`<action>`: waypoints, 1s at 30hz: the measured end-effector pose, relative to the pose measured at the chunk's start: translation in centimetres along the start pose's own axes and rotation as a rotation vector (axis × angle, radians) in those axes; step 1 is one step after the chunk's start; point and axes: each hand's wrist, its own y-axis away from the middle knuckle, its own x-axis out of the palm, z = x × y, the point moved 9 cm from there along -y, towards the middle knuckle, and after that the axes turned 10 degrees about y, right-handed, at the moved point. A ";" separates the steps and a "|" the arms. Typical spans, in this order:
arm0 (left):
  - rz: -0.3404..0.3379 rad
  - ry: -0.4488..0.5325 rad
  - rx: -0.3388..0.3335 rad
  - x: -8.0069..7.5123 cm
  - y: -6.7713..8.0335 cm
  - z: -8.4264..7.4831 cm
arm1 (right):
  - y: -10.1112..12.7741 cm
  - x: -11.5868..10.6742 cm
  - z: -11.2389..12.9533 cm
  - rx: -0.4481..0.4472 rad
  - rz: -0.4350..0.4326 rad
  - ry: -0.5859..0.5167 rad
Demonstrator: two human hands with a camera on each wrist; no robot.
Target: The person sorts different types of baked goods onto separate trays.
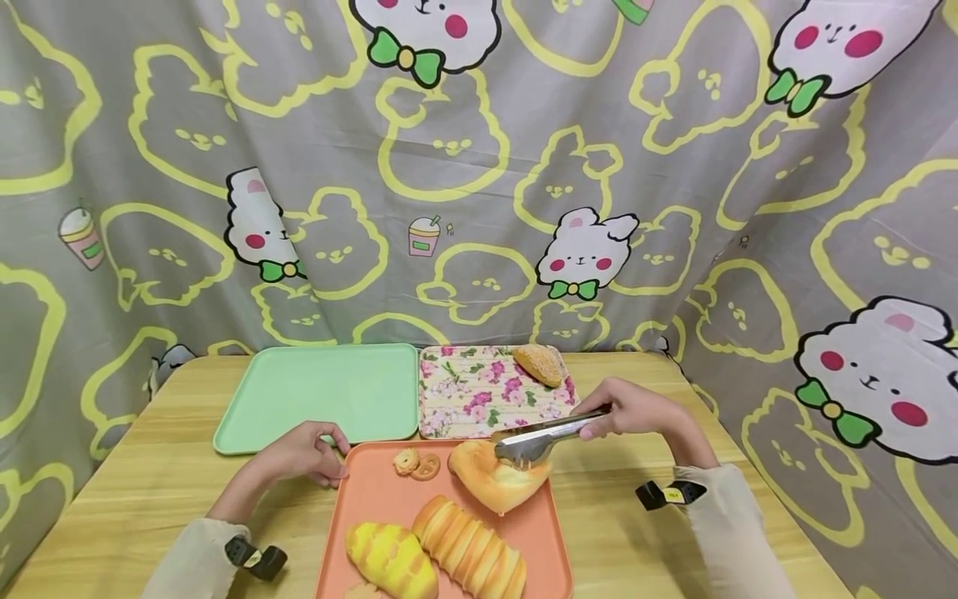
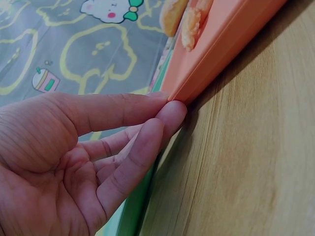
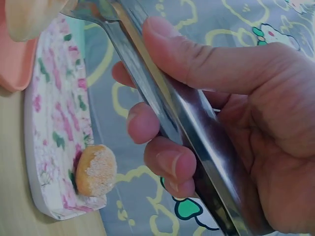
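My right hand [image 1: 604, 418] grips metal tongs [image 1: 540, 438]; in the right wrist view its fingers [image 3: 172, 164] curl round the tongs [image 3: 162, 98]. The tong tips meet the top edge of a triangular golden bread [image 1: 496, 482] on the orange tray [image 1: 374, 507]. My left hand [image 1: 307, 453] is at that tray's far left corner. In the left wrist view its thumb and fingertips [image 2: 170, 115] pinch the corner of the orange tray [image 2: 221, 44]. The tray also carries a ridged loaf [image 1: 467, 545], a yellow bread [image 1: 391, 561] and small cookies [image 1: 417, 463].
Behind the orange tray a green tray [image 1: 329, 391] and a floral tray [image 1: 479, 395] lie side by side. A round crusty bun [image 1: 537, 364] sits on the floral tray's far right corner. A patterned cloth hangs behind the wooden table [image 1: 150, 482].
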 end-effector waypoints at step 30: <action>-0.013 -0.009 0.005 0.2 0.2 0.0 | -3.6 -5.5 -2.1 0.378 -0.500 0.257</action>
